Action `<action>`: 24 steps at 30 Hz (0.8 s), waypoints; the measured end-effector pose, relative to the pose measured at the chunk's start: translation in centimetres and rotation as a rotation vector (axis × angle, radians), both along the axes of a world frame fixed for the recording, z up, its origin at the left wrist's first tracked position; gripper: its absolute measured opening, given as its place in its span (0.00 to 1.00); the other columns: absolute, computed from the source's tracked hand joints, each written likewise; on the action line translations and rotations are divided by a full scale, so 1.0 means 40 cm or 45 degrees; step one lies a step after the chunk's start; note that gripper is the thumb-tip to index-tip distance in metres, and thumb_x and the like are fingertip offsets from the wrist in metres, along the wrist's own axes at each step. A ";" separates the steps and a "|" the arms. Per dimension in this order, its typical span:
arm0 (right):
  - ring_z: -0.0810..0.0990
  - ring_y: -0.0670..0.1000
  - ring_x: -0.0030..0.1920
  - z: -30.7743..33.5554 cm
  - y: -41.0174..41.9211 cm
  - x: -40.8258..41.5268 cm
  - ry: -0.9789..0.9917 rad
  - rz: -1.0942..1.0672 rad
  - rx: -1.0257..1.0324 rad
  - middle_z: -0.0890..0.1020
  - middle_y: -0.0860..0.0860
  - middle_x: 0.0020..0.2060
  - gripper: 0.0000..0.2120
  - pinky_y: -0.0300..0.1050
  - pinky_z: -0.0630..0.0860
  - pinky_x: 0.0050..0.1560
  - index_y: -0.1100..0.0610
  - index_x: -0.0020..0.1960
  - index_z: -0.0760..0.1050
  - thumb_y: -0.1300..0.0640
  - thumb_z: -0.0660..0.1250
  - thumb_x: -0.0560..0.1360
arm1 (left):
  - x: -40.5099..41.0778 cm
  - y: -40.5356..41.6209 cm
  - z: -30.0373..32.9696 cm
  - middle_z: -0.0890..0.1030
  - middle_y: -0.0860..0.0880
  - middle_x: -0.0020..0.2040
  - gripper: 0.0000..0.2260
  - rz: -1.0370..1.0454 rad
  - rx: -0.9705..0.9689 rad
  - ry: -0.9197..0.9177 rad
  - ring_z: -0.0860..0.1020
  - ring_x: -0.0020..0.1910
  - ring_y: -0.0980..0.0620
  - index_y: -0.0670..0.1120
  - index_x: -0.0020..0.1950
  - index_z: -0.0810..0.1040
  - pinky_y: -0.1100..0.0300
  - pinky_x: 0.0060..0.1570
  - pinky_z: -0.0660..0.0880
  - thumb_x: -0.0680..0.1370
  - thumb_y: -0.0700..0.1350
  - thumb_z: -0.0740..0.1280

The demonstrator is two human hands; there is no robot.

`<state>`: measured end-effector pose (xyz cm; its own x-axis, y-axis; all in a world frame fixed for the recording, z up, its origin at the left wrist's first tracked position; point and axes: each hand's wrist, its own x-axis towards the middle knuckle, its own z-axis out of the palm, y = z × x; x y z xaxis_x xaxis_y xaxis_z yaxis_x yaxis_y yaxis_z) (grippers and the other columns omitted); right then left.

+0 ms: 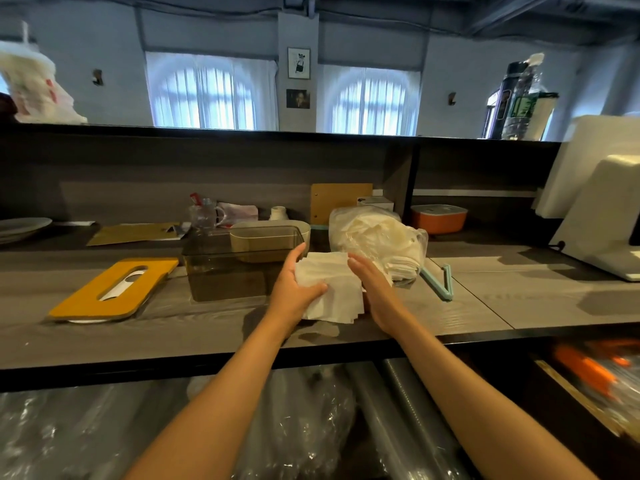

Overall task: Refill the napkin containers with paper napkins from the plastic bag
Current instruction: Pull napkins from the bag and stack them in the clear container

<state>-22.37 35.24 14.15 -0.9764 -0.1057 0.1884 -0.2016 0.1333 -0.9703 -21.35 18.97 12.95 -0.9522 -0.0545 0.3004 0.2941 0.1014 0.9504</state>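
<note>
Nearest the viewer, two bare forearms reach forward over the front edge of a grey wood-grain counter (207, 327). Between the hands is a stack of white paper napkins (332, 289), held just above the counter top. The left hand (292, 289) grips the stack's left edge, thumb curled over the top sheet and fingers underneath. The right hand (375, 292) lies flat against the stack's right side, fingers straight and pressed together, apparently squaring the sheets rather than gripping them.

Just left of the stack stands a smoky, see-through napkin box (225, 275), open at the top and apparently empty. A shallower beige tray (270, 237) sits at its far right corner; whether it rests on the box or behind it cannot be told. Further left, the orange slotted lid (114, 289) lies flat on the counter, well apart from the box.

Just beyond the right hand sits the clear plastic bag (377, 237), slumped, open toward the hands and full of loose napkins. A pale blue bag clip (440, 282) lies beside it.

Risks, as judged from this arrangement: the stack's lower sheets are fanned and uneven, so only one hand truly gripping could let the bottom napkins slip out during the carry to the box. An unsquared stack may catch on the box rim and crumple. A sweep of the right forearm could also drag the open bag and spill its contents.
</note>
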 end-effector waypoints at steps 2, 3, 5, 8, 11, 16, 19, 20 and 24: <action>0.67 0.45 0.64 -0.003 -0.026 0.006 0.061 -0.110 -0.021 0.69 0.51 0.71 0.23 0.41 0.62 0.63 0.54 0.74 0.65 0.47 0.59 0.82 | -0.001 0.008 -0.002 0.71 0.54 0.62 0.37 0.084 -0.122 0.031 0.73 0.59 0.54 0.54 0.77 0.61 0.57 0.59 0.75 0.73 0.38 0.75; 0.67 0.45 0.63 0.001 -0.040 0.008 0.059 -0.157 -0.069 0.69 0.51 0.71 0.23 0.41 0.63 0.61 0.55 0.74 0.65 0.48 0.60 0.82 | 0.000 0.011 -0.003 0.72 0.54 0.61 0.36 0.116 -0.169 0.056 0.73 0.58 0.54 0.54 0.77 0.62 0.58 0.58 0.75 0.73 0.41 0.75; 0.67 0.46 0.62 0.005 -0.067 0.008 0.022 -0.242 -0.174 0.70 0.52 0.69 0.24 0.41 0.64 0.58 0.55 0.73 0.65 0.48 0.61 0.81 | -0.001 0.011 -0.009 0.73 0.53 0.62 0.30 0.169 -0.195 0.079 0.73 0.60 0.53 0.53 0.76 0.63 0.55 0.60 0.75 0.77 0.46 0.72; 0.70 0.49 0.62 -0.007 -0.103 0.010 0.000 -0.367 -0.212 0.72 0.52 0.67 0.24 0.43 0.68 0.58 0.55 0.71 0.67 0.45 0.62 0.80 | 0.005 0.007 -0.011 0.76 0.49 0.63 0.16 0.303 -0.189 0.051 0.76 0.58 0.50 0.52 0.71 0.69 0.51 0.56 0.77 0.83 0.53 0.60; 0.71 0.47 0.57 -0.018 -0.117 0.011 0.022 -0.441 -0.135 0.74 0.51 0.63 0.23 0.43 0.69 0.55 0.55 0.69 0.69 0.44 0.63 0.79 | 0.018 0.012 -0.009 0.79 0.50 0.56 0.14 0.491 -0.327 0.061 0.76 0.52 0.51 0.50 0.63 0.73 0.58 0.43 0.75 0.84 0.55 0.54; 0.73 0.47 0.54 -0.022 -0.117 0.014 0.112 -0.477 0.009 0.75 0.47 0.54 0.19 0.42 0.69 0.51 0.54 0.64 0.73 0.44 0.64 0.79 | 0.030 0.014 -0.001 0.76 0.51 0.53 0.10 0.601 -0.360 0.042 0.76 0.51 0.51 0.52 0.59 0.72 0.59 0.40 0.74 0.84 0.53 0.55; 0.75 0.48 0.55 -0.020 -0.117 0.007 0.105 -0.416 -0.041 0.77 0.47 0.53 0.14 0.39 0.70 0.50 0.53 0.60 0.75 0.46 0.64 0.79 | 0.026 0.022 0.005 0.78 0.50 0.54 0.09 0.463 -0.035 0.003 0.77 0.53 0.50 0.52 0.57 0.74 0.54 0.50 0.78 0.84 0.53 0.57; 0.75 0.48 0.55 -0.018 -0.117 0.006 0.142 -0.374 -0.083 0.78 0.47 0.53 0.12 0.38 0.70 0.48 0.52 0.58 0.75 0.48 0.64 0.79 | 0.025 0.029 0.008 0.79 0.50 0.54 0.10 0.431 0.035 0.017 0.78 0.53 0.50 0.51 0.57 0.76 0.54 0.51 0.78 0.83 0.53 0.58; 0.75 0.46 0.55 -0.019 -0.112 0.006 0.237 -0.381 -0.183 0.78 0.48 0.55 0.13 0.37 0.71 0.51 0.55 0.62 0.75 0.52 0.65 0.79 | 0.019 0.041 0.017 0.79 0.53 0.51 0.08 0.453 0.044 0.155 0.78 0.53 0.52 0.50 0.56 0.77 0.57 0.48 0.77 0.83 0.50 0.61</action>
<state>-22.14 30.76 13.41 -0.9076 0.2195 0.3579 -0.3492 0.0785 -0.9337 -20.60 20.63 13.61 -0.8294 -0.3876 0.4024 0.3571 0.1862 0.9153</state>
